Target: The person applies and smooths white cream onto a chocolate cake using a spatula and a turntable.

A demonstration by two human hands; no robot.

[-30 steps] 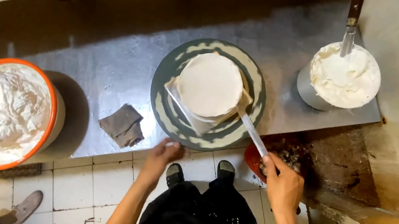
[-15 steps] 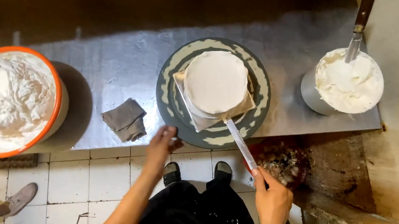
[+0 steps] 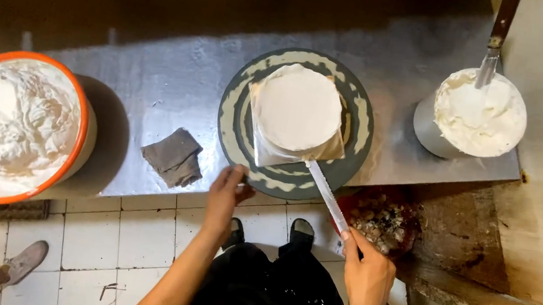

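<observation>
I am looking down at a white cake (image 3: 298,109) sitting in the middle of a round grey turntable (image 3: 354,144) on the metal table (image 3: 153,66). My right hand (image 3: 366,271) is squeezing the handle of a long flat spatula (image 3: 325,194), and its blade is pressing on the near side of the cake. My left hand (image 3: 226,193) is touching the near edge of the turntable with the fingers stretched out, not closed around anything. I am thinking a few things could go badly here. If I am pushing the blade too hard, it could be digging into the cream and leaving a dent. If I am spinning the turntable too fast, the cake could be sliding off its middle. The turntable is hanging a bit over the table's edge, so a bump could tip it. A folded brown cloth (image 3: 173,156) is lying near my left hand, and a big orange-rimmed tub of cream (image 3: 1,118) is sitting well off to the left.
</observation>
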